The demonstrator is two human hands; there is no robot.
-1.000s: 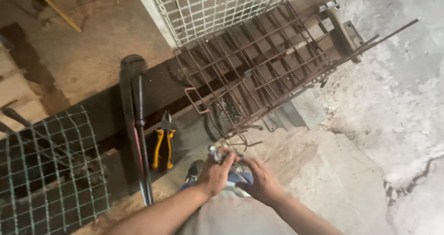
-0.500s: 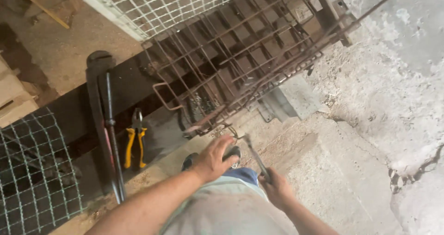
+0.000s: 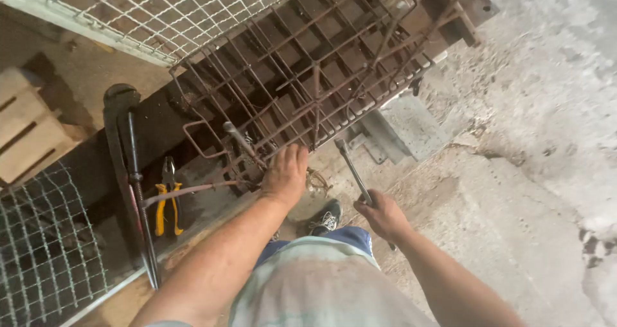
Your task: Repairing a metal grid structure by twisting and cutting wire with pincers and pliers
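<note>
The left hand (image 3: 285,172) is laid flat, fingers apart, on the rusty rebar cage (image 3: 308,76); a metal rod (image 3: 352,169) is clamped in the right hand (image 3: 384,214), just beside it.

A dark steel beam (image 3: 154,124) is serving as the work support, running diagonally above a rough concrete floor (image 3: 514,192). A rusty rebar cage (image 3: 308,82) is lying across the beam. Yellow-handled pliers (image 3: 167,201) are resting on the ledge beside it, just next to a long pipe wrench (image 3: 132,179). A wooden block (image 3: 29,127) is sitting on the ground at the left.
</note>
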